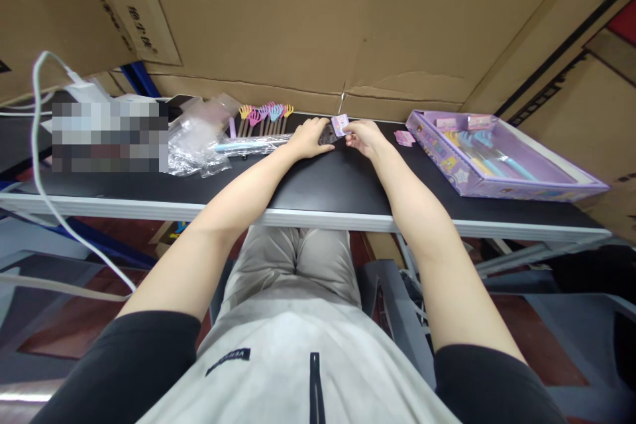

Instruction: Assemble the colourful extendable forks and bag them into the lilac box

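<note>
Both hands meet at the far middle of the black table (318,185). My right hand (362,136) pinches a small pink card (340,124) between its fingertips. My left hand (311,137) rests on the table beside it, fingers curled against a small clear bag (328,135) under the card. Left of my left hand lies a long clear bag with a light blue tool (251,143) inside. Behind that lies a row of several coloured claw-shaped picks (265,116).
A purple open box (497,175) with blue and yellow utensils sits at the right. A pink card (404,138) lies beside it. Crumpled clear bags (196,139) lie at the left. A white cable (37,146) hangs over the left edge. Cardboard boxes (318,20) wall the back.
</note>
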Tool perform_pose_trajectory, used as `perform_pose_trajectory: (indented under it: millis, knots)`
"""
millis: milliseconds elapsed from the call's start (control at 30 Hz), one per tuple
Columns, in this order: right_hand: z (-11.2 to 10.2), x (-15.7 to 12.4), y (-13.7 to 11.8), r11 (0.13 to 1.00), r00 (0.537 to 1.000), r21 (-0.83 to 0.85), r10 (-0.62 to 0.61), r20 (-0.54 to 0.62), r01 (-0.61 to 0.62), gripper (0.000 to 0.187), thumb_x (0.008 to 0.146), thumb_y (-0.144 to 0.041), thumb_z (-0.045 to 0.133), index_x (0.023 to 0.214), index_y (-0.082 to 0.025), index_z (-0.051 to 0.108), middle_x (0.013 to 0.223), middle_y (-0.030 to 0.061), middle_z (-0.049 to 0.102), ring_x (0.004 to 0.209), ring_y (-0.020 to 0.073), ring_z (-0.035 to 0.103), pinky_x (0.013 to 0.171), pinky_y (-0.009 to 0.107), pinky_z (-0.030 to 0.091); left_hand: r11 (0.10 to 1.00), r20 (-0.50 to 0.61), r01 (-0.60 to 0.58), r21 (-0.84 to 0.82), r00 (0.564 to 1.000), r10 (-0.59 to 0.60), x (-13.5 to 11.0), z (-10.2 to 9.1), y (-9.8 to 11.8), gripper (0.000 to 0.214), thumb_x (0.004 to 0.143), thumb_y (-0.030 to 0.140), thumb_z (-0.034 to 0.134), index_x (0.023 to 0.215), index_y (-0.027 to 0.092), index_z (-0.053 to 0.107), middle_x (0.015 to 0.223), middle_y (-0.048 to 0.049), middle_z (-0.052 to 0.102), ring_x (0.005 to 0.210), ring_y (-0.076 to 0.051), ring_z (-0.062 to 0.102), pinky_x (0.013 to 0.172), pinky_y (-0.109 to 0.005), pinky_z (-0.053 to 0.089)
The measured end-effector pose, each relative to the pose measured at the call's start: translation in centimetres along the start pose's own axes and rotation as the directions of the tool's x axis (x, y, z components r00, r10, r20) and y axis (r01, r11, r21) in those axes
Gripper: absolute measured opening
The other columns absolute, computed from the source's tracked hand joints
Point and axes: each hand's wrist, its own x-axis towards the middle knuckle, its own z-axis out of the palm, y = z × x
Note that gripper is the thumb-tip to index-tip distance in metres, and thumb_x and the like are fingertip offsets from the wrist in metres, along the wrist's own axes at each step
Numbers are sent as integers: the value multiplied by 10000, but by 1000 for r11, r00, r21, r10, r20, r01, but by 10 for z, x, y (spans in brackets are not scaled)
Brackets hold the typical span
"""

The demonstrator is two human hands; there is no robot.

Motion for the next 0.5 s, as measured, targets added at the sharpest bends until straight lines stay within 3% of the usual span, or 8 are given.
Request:
perform_pose_trajectory:
  millis: [200, 500]
  knots:
    - [-1, 1, -2, 1000, 1000, -2, -29, 4, 29, 289, 850, 55, 575, 763, -201, 473, 578, -27, 487, 500, 75, 431, 472, 145, 393, 998, -94, 53, -43, 994, -57, 2, 3, -1, 666, 857, 376, 781, 1452, 190, 548, 1457, -205, 597, 1406, -413, 551, 1175, -562, 445]
    - [0, 3, 4, 999, 999, -28, -43, -9, 43, 311, 884, 43, 594, 773, -213, 456, 577, -32, 511, 502, 79, 467, 483, 156, 412, 995, -76, 79, -56, 994, -83, -2, -3, 4, 589, 871, 319, 750, 1412, 204, 547, 1410, -195, 612, 1375, -401, 571, 1149, -555, 477]
